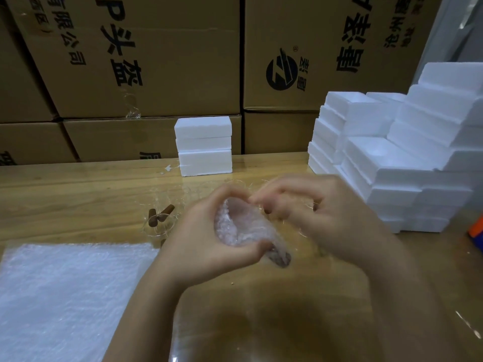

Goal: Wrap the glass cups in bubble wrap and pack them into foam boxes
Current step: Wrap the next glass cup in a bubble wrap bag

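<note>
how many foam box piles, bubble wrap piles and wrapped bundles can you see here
foam box piles: 2, the small pile at the back and the big pile on the right
bubble wrap piles: 1, the bubble wrap pile lying flat
wrapped bundles: 1, the wrapped bundle held in the left hand
total: 4

One cup (244,232) bundled in bubble wrap (226,218); white foam boxes (392,165) stacked at right

Both bare forearms reach forward from the near edge. The left hand (206,231) curls fingers and thumb round bubble wrap (235,226). The right hand (308,207), blurred, bends its fingers toward it; grip unclear.
</note>
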The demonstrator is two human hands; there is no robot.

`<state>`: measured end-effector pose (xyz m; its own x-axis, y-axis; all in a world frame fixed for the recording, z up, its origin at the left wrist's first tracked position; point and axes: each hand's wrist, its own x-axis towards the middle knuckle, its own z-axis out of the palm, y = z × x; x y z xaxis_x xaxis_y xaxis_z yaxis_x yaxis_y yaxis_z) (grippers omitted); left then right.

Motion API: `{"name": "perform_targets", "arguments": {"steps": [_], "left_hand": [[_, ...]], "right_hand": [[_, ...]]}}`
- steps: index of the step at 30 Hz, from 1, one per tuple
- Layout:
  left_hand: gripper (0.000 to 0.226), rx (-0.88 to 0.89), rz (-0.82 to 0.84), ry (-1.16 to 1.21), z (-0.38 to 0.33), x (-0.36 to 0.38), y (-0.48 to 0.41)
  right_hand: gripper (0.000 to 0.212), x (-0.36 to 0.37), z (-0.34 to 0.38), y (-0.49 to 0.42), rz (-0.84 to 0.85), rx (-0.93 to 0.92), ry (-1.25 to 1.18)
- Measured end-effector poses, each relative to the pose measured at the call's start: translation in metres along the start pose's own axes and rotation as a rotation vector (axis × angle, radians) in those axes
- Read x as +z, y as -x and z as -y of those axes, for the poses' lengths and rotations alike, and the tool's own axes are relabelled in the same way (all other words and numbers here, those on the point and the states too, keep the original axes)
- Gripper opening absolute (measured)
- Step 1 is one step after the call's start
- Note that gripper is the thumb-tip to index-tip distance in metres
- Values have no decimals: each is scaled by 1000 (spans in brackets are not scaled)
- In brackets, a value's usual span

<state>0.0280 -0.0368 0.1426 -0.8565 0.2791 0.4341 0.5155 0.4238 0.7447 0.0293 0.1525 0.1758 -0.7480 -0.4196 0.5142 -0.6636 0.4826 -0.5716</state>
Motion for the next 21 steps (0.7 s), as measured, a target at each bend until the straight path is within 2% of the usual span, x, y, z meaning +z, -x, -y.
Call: {"name": "perform_targets", "arguments": {"steps": [3, 4, 6, 9, 15, 21], "left_hand": [[54, -27, -96, -36, 3, -5, 0], [52, -25, -126, -16, 3, -5, 0], [48, -24, -187, 6, 2, -6, 0], [45, -38, -240, 28, 1, -3, -1], [48, -92, -266, 126, 4, -1, -2], [45, -171, -261, 350, 5, -1, -5]], "right_hand": [[19, -29, -42, 8, -447, 129, 170], [16, -39, -61, 12, -532, 210, 265], [29, -54, -97, 22, -529, 407, 414], [50, -59, -134, 38, -419, 614, 470], [50, -45, -150, 36, -418, 635, 470], [55, -45, -150, 33, -550, 697, 560]]}}
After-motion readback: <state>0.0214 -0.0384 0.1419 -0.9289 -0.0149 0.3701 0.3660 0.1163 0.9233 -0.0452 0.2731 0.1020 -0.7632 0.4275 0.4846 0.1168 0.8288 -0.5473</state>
